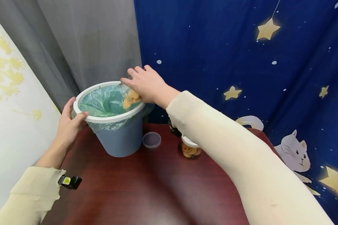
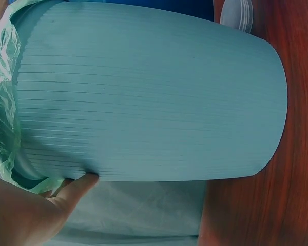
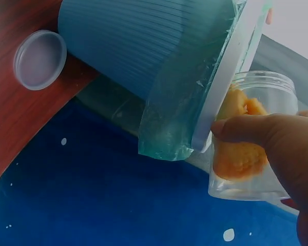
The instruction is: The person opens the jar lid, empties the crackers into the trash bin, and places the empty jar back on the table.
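Observation:
A blue trash bin [image 1: 119, 137] with a white rim stands on the table, lined with a thin green plastic bag [image 1: 97, 98]. My left hand [image 1: 67, 125] grips the bin near its rim on the left side, thumb at the rim. Over the opening's right side, my right hand [image 1: 146, 83] holds a clear plastic jar [image 3: 267, 84], tipped with its mouth toward the inside of the bin. Orange-brown cookies [image 3: 241, 161] are in the tilted jar. Most of the jar is hidden by the right hand in the head view.
A round clear lid [image 1: 151, 140] lies on the dark red table [image 1: 124, 193] right beside the bin. Further right, a second jar of cookies [image 1: 190, 151] with a white lid stands partly behind the right sleeve. Curtains [image 1: 186, 37] hang behind the table.

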`<state>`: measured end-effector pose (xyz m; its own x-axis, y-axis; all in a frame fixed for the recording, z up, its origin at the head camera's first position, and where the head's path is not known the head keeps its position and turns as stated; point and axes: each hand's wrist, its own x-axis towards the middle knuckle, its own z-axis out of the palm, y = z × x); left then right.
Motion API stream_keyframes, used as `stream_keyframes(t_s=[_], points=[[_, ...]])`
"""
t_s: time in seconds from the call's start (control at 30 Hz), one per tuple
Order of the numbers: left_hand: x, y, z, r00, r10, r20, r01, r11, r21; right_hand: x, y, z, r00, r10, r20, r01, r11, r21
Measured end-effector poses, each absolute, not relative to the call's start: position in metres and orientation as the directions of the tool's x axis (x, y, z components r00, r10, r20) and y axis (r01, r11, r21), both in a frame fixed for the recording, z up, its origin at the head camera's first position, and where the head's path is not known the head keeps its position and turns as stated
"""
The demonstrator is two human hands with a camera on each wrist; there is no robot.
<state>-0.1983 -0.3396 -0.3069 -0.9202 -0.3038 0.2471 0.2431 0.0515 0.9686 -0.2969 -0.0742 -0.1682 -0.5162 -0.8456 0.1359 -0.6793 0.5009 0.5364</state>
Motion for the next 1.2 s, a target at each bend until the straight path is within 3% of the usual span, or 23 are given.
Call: stream_keyframes(t_s=[0.43, 0.6, 0.7, 0.87, 1.03, 1.2], points=[[-0.194, -0.338, -0.308, -0.919, -0.312, 0.24, 0.245, 0.026, 0.969, -0.294, -0.078, -0.159, -0.352, -0.935, 0.043, -0.648, 0.276, 0.71], [-0.193, -0.338, -0.307, -0.917, -0.316, 0.244, 0.251, 0.019, 0.968, -0.294, -0.074, -0.15, -0.347, -0.937, 0.047, -0.635, 0.272, 0.723], [-0.193, -0.338, -0.307, -0.916, -0.319, 0.245, 0.25, 0.024, 0.968, -0.293, -0.069, -0.146, -0.379, -0.921, 0.089, -0.648, 0.333, 0.685], [-0.193, -0.338, -0.306, -0.915, -0.321, 0.247, 0.242, 0.054, 0.969, -0.295, -0.054, -0.147, -0.457, -0.858, 0.232, -0.701, 0.509, 0.5], [-0.193, -0.335, -0.305, -0.914, -0.322, 0.248, 0.248, 0.04, 0.968, -0.298, -0.028, -0.156, -0.602, -0.718, 0.349, -0.714, 0.68, 0.168], [-0.193, -0.334, -0.305, -0.91, -0.33, 0.252, 0.256, 0.03, 0.966, -0.296, 0.001, -0.175, -0.689, -0.585, 0.428, -0.693, 0.705, -0.153]])
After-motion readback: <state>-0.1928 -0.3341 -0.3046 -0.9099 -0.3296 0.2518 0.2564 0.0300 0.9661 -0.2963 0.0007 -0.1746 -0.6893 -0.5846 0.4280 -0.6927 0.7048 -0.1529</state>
